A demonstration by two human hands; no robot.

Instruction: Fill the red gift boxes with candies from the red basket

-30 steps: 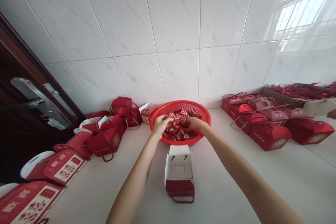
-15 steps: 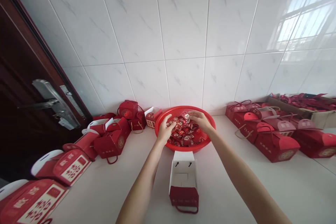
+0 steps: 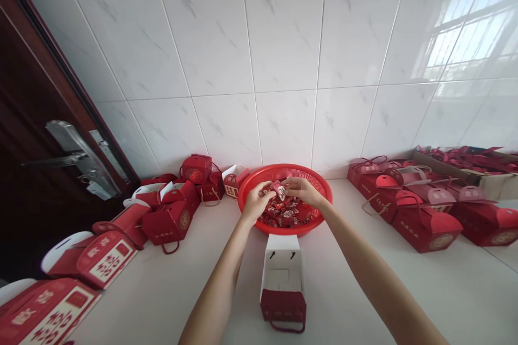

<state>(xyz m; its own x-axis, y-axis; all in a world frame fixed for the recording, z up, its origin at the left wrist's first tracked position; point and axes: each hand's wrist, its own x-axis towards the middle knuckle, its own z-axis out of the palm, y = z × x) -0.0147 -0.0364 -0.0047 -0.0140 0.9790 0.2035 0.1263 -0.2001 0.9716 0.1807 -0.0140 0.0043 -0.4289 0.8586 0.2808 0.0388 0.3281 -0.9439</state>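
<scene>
In the middle stands a round red plastic basket [image 3: 326, 194] with several small red wrapped candies [image 3: 286, 218] inside. My left hand [image 3: 258, 202] is over its left part, fingers curled and closed at the edge of a red-and-white wrapped candy [image 3: 279, 189]. From the other side, my right hand [image 3: 305, 192] pinches that same candy between thumb and fingers. Whether my left fingers hold further candies is hard to see. Just in front of the basket sits an open red gift box [image 3: 283, 302], white inside, its lid flap up and a cord handle hanging at the front.
Red gift boxes [image 3: 105, 259] line the left side, beside a dark door [image 3: 24, 91] with a metal handle. More red boxes [image 3: 421, 223] stand at the right, near a carton [image 3: 496, 186] of red ribbon-like items. A white tiled wall [image 3: 283, 124] rises behind the basket.
My right hand has moved left with the candy, toward my left hand. My left hand has shifted slightly right, and the two hands now meet at the candy.
</scene>
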